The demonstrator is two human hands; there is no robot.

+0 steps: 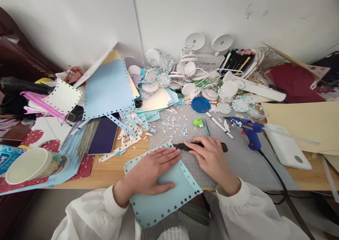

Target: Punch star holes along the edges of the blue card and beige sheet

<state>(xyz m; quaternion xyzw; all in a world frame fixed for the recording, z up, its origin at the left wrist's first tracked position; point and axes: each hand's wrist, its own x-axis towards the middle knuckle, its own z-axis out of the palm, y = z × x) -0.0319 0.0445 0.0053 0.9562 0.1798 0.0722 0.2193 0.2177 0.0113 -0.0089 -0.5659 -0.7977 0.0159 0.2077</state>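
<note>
A pale blue sheet of paper, with small flower-shaped holes punched along its edges, lies over the table's front edge. My left hand rests flat on the sheet, its fingers stretched together towards the upper right corner. My right hand is closed around a black utility knife, which lies sideways over the grey cutting mat. The knife's front end meets the upper right corner of the sheet, close to my left fingertips. Its blade cannot be made out. A narrow, lighter strip runs down the sheet's right edge.
Tiny paper bits and a green tool lie behind my hands. To the right are a blue glue gun with a cord and a white device. A phone, paper strips and a cup stand left.
</note>
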